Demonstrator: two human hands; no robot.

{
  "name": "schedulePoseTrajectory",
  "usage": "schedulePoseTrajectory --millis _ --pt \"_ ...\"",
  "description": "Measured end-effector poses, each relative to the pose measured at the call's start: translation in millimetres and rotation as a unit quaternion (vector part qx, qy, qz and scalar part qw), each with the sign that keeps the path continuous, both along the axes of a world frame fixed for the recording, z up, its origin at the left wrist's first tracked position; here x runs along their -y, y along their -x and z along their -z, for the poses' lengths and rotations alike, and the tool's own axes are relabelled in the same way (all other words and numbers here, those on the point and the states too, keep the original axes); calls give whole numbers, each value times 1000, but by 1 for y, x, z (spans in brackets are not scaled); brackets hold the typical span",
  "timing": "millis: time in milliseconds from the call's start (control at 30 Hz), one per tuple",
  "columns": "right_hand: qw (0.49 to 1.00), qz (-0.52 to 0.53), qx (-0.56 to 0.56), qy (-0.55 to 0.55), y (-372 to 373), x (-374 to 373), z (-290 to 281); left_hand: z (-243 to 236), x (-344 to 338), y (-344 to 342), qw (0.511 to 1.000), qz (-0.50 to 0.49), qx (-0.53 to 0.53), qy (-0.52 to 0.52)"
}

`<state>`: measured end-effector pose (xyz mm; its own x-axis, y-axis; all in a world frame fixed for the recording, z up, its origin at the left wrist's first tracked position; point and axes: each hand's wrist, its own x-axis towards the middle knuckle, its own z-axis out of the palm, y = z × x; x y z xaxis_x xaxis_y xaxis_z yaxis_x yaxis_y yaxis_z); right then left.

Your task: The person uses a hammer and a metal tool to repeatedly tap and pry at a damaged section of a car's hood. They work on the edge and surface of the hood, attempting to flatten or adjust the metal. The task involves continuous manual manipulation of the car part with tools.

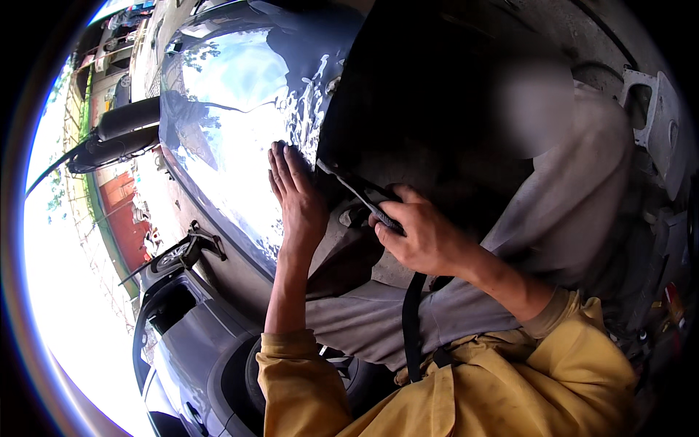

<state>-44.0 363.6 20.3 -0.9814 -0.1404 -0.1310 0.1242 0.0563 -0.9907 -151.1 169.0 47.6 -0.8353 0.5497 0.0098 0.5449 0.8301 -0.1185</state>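
At frame center, the left hand (295, 197) lies flat and released against the glossy blue car panel (233, 109). Just right of it, the right hand (422, 237) is clenched around a dark slim tool (364, 193), its long axis slanting toward the upper left, tip near the panel's edge.

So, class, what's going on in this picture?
A person in yellow sleeves works at a car's raised, glossy dark panel. The left hand lies flat against the panel's edge, while the right hand grips a slim dark tool pointed at the shadowed gap beside it. Another person in grey is close by.
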Motion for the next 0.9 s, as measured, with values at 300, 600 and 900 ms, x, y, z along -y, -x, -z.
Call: schedulePoseTrajectory --millis 300,600,900 --pt "1000 -24 17 -4 8 1 3 8 9 1 998 21 -35 -50" --pt "995 -82 44 33 3 -1 5 8 19 -18 997 -22 -50 -56" --pt "990 -129 52 -9 8 16 -1 19 38 -32 993 -27 -116 23"
